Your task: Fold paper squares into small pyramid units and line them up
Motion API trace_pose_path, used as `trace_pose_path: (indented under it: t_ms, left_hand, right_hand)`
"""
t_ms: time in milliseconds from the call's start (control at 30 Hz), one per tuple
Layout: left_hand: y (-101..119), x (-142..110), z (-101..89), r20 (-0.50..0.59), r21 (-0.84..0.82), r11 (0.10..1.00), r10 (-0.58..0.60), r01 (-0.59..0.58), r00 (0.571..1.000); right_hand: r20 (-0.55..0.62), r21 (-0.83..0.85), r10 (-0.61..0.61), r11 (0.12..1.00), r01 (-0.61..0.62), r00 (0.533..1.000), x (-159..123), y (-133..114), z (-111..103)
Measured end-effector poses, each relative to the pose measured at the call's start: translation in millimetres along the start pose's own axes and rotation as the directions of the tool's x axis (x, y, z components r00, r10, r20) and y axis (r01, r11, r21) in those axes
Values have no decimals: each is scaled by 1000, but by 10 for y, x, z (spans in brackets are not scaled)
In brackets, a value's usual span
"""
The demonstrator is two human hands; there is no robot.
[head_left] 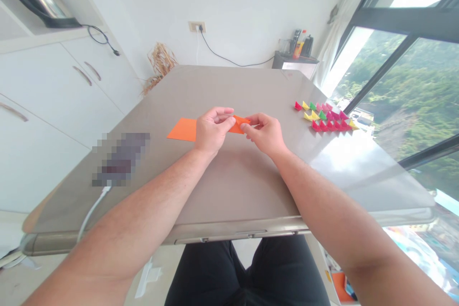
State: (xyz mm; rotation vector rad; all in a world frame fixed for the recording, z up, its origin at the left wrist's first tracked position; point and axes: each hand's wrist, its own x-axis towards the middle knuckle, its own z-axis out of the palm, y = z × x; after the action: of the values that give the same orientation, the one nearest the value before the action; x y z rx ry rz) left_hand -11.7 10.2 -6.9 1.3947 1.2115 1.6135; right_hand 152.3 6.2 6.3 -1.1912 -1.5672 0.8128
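Note:
Between my two hands, above the middle of the table, is a small folded piece of orange paper (237, 127). My left hand (212, 129) pinches its left side between thumb and fingers. With thumb and fingertips my right hand (264, 131) grips its right edge. Flat on the table, partly behind my left hand, lies an orange paper sheet (182, 129). Off to the right, small folded paper boats (332, 125) in red, yellow, green, pink and purple stand in rows.
A blurred-out dark device (124, 158) with a white cable (93, 209) lies at the left of the grey table (229, 191). Past the far right edge stands a small cabinet (294, 63) with bottles. A window (405, 67) borders the right side.

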Motion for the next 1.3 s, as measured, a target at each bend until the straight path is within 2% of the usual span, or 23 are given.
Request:
trace_pose_path:
  t_ms: [133,333,567,800,933,1100,1200,1300]
  left_hand:
    - [17,0,-7,9,-28,1000,-3,3,1000]
    - [72,-25,-20,70,24,997,70,-72,995]
    - [83,2,-63,206,-60,998,27,-15,978]
    - [106,79,-187,336,109,994,-45,8,941]
    - [207,98,-253,364,157,987,-94,38,927]
    - [275,106,-307,491,170,978,-189,119,851]
    - [254,117,-312,501,177,980,-172,95,848]
    - [218,129,-309,506,164,983,-154,81,848]
  right_hand:
    - [73,99,59,993,-67,996,29,16,-9]
    - [23,115,-39,993,36,999,6,32,-9]
    - [25,126,-94,988,90,995,8,48,-38]
    - [201,77,-199,979,187,959,44,49,-176]
    - [268,8,-128,991,131,955,92,54,-255]
    - [325,-15,-80,996,90,942,109,29,-328]
    - [402,-26,-28,999,42,915,95,-24,-359]
    - [420,-14,19,1000,-15,907,83,-79,-376]
